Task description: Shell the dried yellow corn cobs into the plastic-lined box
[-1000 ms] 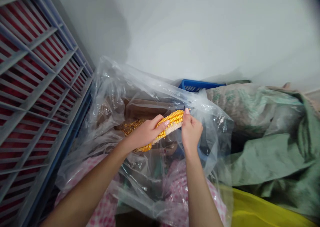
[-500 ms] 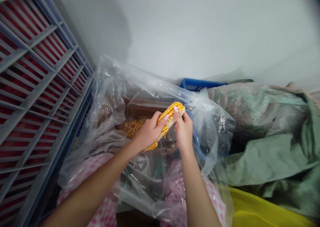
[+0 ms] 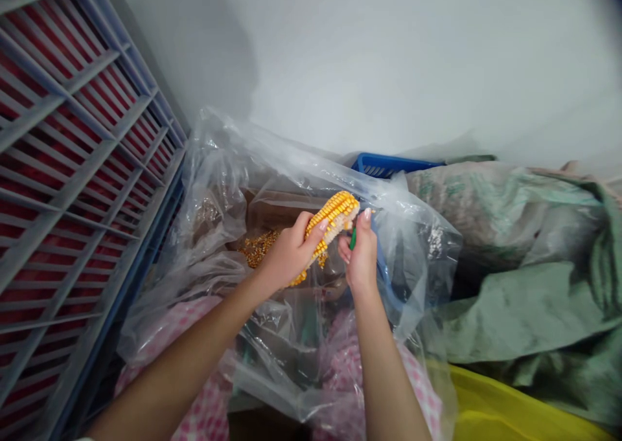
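My left hand (image 3: 287, 254) is wrapped round a dried yellow corn cob (image 3: 333, 214), holding it tilted above a clear plastic bag (image 3: 228, 169). One strip of the cob is bare and pale where kernels are gone. My right hand (image 3: 360, 254) is closed round a small green-handled tool (image 3: 353, 237), its thumb up against the cob's upper end. Loose kernels (image 3: 257, 247) lie in a heap inside the bag, below and left of the cob.
A grey and red slatted crate (image 3: 72, 169) stands at the left. A blue basket (image 3: 389, 165) sits behind the bag by the white wall. Green woven sacks (image 3: 525, 266) fill the right, with a yellow container (image 3: 495, 408) below them. Pink checked cloth (image 3: 204, 402) lies under my arms.
My right hand has slid down off the cob's upper end and now sits just right of it, showing the green tool. The cob has tilted up a little; my left hand keeps its grip.
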Motion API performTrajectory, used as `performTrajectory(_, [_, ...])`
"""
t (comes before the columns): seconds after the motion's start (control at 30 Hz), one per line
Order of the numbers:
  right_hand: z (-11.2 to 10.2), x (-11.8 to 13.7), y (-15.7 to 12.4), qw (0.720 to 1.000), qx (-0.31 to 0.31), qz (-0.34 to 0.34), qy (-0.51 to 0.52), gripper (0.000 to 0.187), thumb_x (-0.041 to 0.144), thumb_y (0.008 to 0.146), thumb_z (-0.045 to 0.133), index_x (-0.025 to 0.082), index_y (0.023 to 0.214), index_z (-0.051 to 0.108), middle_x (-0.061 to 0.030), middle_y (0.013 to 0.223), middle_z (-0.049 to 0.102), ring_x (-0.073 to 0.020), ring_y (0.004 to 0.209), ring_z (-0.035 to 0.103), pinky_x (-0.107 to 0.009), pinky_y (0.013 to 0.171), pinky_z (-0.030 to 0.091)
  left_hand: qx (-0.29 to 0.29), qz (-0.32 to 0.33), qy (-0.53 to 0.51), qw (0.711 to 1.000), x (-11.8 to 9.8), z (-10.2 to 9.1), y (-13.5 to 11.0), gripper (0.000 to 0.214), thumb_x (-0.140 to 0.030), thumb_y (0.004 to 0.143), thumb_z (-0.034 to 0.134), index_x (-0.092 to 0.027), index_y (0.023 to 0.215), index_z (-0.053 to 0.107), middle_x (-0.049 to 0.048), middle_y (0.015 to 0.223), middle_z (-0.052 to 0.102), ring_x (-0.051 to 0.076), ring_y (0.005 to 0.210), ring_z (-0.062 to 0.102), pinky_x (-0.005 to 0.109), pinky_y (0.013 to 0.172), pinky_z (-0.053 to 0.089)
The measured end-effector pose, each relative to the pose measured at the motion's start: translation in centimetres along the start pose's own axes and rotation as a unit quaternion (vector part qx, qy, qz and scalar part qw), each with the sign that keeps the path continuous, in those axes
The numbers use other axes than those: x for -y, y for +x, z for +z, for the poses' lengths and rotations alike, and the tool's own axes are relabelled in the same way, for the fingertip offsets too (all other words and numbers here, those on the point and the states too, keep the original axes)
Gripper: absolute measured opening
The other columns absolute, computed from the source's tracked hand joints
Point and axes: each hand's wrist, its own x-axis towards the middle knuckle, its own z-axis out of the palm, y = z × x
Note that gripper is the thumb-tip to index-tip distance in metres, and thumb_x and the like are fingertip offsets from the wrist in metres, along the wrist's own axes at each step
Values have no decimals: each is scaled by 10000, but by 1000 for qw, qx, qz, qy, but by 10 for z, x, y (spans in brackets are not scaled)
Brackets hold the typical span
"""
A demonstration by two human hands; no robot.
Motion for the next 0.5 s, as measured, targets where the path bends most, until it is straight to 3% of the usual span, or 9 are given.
performTrajectory(0.13, [2,-1,2,999,-32,23,4,493,642,727,393,167,711,523,80,467,336,-53,379,244,-208,387,217,6,22,72,997,1,4,-2,353,-497,850,290,-212,984,449,29,799,612,192,747,596,247,620,377])
performTrajectory(0.3, [1,-7,5,994,-81,-2,-77,506,627,706,420,147,720,577,35,526,471,-92,495,387,-229,499,317,13,-9,30,999,3,13,-4,370,-521,853,243,-216,911,445,2,699,585,167,654,576,230,575,364])
performTrajectory(0.5, [-1,-9,4,990,-88,-14,-105,491,614,715,420,145,678,557,40,516,454,-88,496,361,-224,498,302,18,-19,-14,1000,6,16,-5,373,-536,848,244,-214,844,433,-6,678,561,159,657,557,241,620,381])
